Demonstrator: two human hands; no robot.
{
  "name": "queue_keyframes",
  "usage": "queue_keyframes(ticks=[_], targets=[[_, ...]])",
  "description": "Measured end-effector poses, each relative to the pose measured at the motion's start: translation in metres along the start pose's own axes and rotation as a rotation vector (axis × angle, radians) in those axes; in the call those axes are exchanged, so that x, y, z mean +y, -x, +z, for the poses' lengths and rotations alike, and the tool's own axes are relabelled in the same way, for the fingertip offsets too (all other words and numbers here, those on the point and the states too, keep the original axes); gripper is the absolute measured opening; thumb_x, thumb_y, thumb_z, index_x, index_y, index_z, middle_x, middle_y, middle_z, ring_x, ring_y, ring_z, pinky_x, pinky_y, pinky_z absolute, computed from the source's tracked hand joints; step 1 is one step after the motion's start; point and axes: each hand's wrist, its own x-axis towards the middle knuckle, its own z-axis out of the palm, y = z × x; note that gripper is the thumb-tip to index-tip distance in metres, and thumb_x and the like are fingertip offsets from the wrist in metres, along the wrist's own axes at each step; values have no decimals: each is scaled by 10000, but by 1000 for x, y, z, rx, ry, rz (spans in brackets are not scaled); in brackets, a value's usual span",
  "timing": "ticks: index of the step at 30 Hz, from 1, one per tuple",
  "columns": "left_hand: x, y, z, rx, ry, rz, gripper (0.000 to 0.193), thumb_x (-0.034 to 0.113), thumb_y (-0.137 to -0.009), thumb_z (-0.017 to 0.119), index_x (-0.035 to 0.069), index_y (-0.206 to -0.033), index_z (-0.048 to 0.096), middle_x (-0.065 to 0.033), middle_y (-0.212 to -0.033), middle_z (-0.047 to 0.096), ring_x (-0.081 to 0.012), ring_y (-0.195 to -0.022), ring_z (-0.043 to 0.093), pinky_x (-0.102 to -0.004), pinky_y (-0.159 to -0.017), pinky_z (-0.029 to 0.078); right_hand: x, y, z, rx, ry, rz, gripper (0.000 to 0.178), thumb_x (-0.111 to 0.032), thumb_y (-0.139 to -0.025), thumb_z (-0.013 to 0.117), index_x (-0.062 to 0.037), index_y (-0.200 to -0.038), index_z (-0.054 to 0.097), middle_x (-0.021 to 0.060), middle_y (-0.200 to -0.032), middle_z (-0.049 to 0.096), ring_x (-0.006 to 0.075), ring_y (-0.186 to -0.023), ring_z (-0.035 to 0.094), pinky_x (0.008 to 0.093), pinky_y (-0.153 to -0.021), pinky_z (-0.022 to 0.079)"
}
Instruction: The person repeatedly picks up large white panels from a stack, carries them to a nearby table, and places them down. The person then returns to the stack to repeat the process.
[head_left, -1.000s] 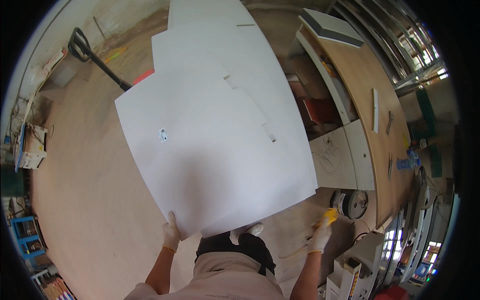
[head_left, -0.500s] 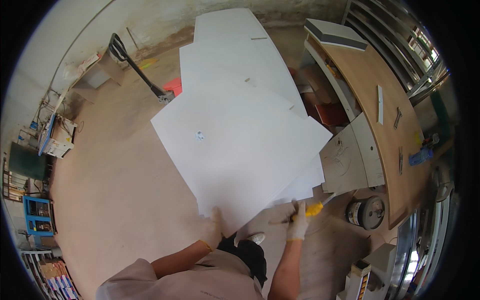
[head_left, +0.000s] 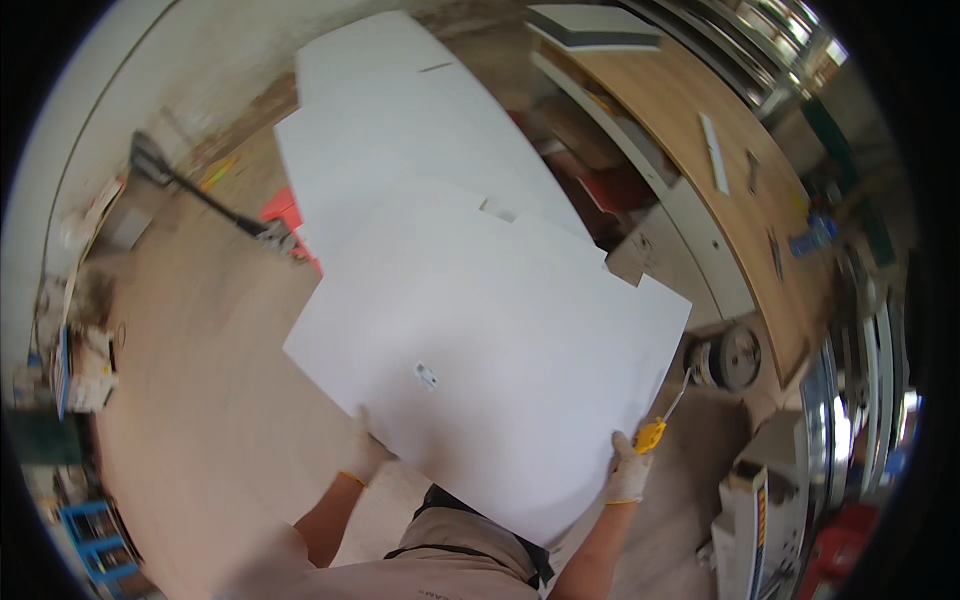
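A large white sheet [head_left: 500, 350] with notched corners and a small printed sticker [head_left: 426, 376] spans the space in front of me, its near edge close to my body. My left hand [head_left: 368, 452], in a pale glove, is closed on its left near edge. At the right edge, my gloved right hand [head_left: 628, 470] grips the sheet and also holds a yellow-handled tool [head_left: 651, 435] with a thin metal shaft pointing up and away. The fingers under the sheet are hidden. Beyond it lie more white sheets [head_left: 390, 90] in a stack, partly covered by the held one.
At the right stands a wood-topped bench [head_left: 670, 110] with a white strip [head_left: 714, 155], a wrench [head_left: 753, 172] and a blue bottle [head_left: 812, 236]. A dark-lidded bucket [head_left: 738, 358] sits below it. The black handle of a pallet truck [head_left: 200, 190] rises at left.
The white sheet has turned and come nearer to me. My right hand, apart from the sheet before, now grips its right edge with the tool still held. The view has shifted.
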Motion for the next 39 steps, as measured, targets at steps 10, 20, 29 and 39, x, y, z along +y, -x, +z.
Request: queue_keyframes(ticks=[10, 20, 29, 39], targets=[[8, -17, 26, -105, -105, 112, 760, 594, -1070, 432, 25, -1571, 369, -130, -1587, 448, -337, -1420, 464, -508, -1176, 403, -124, 51, -111, 349, 167, -272, 136, -56, -913, 721, 15, -1022, 680, -29, -845, 602, 74, -765, 536, 220, -706, 452], [-19, 34, 219, -719, -376, 52, 617, 471, -1116, 411, -26, -1474, 490, -129, -1432, 589, -275, -1312, 568, -386, -1145, 446, -115, 273, -283, 1014, -135, -410, 237, -26, -917, 675, 59, -1132, 622, 52, -976, 608, 141, -846, 585, 296, -772, 495], [-161, 60, 429, -948, -828, 261, 592, 456, -1003, 661, -97, -1213, 643, -106, -1099, 692, -214, -938, 661, -356, -807, 540, -12, 371, -355, 1485, -389, -328, 278, -7, -943, 620, 95, -1201, 599, 127, -1075, 669, 226, -916, 644, 349, -860, 537], [-321, 59, 583, -838, -1086, 82, 583, 554, -926, 697, -17, -831, 630, -48, -724, 533, -180, -633, 475, -405, -563, 392, -1, 279, -358, 1741, -519, -320, 242, -30, -935, 640, 106, -1134, 614, 144, -1045, 685, 257, -862, 681, 392, -797, 586]])
